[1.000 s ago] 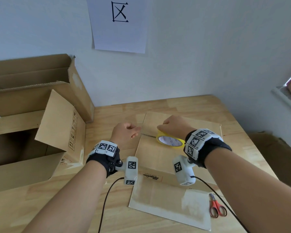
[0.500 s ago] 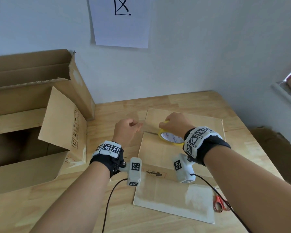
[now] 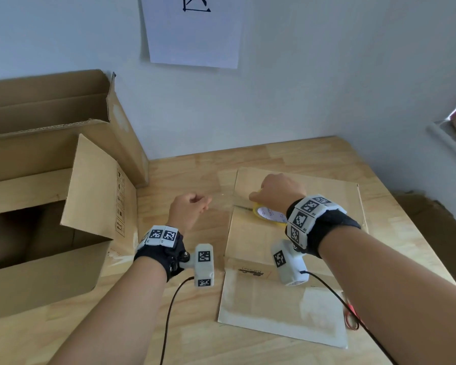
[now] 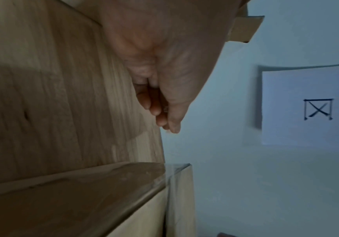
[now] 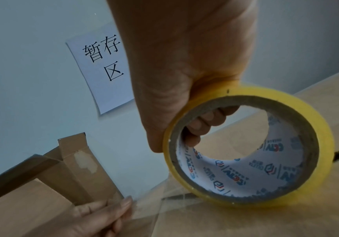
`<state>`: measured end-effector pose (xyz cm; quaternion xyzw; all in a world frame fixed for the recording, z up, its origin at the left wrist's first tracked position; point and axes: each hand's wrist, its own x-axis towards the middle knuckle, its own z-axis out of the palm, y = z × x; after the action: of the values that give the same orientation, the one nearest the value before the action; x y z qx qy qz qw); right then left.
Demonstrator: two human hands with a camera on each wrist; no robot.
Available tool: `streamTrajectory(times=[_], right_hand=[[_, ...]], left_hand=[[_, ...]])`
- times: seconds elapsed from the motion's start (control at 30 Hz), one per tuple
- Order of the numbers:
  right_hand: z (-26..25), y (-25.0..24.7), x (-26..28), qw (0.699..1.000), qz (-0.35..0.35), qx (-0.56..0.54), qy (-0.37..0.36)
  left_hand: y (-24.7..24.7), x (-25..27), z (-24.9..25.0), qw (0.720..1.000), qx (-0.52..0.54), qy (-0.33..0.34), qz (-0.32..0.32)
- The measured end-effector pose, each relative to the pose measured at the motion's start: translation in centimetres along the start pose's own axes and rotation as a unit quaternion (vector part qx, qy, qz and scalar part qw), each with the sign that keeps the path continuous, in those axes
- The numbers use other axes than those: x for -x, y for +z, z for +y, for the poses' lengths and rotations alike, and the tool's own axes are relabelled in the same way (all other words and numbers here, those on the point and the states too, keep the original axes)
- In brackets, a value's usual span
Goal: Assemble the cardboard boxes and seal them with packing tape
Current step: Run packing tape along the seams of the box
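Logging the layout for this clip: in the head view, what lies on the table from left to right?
Open cardboard box → left hand pinching the tape end → right hand gripping the yellow tape roll on the flat cardboard → red scissors.

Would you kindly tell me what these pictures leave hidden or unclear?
- Scissors, head view: mostly hidden behind the right forearm.
- Tape roll, head view: partly covered by the right hand.
- Wall sign, head view: top cut off by the frame edge.
- Left hand, left wrist view: dim, so its pinch is unclear.
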<state>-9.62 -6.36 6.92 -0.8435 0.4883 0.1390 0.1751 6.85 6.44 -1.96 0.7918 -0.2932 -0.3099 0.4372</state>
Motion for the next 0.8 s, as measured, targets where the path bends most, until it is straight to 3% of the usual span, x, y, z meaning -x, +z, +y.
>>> streamTrajectory(times=[0.23, 0.57, 0.8], right_hand=[[-0.2, 0.1, -0.3, 1.0, -0.002, 0.005, 0.002], [-0.1, 0.3, 0.1, 1.0, 0.007, 0.006, 0.0], [0.3, 0.4, 0.1, 1.0, 0.021, -0.016, 0.0]], left_hand=[[1.0, -0.8, -1.5, 0.998, 0.051, -0.041, -0.025], [4.9, -0.6, -1.4, 0.97, 0.15, -0.177, -0.078], [5.7, -0.2, -0.5, 0.951, 0.189, -0.198, -0.142]])
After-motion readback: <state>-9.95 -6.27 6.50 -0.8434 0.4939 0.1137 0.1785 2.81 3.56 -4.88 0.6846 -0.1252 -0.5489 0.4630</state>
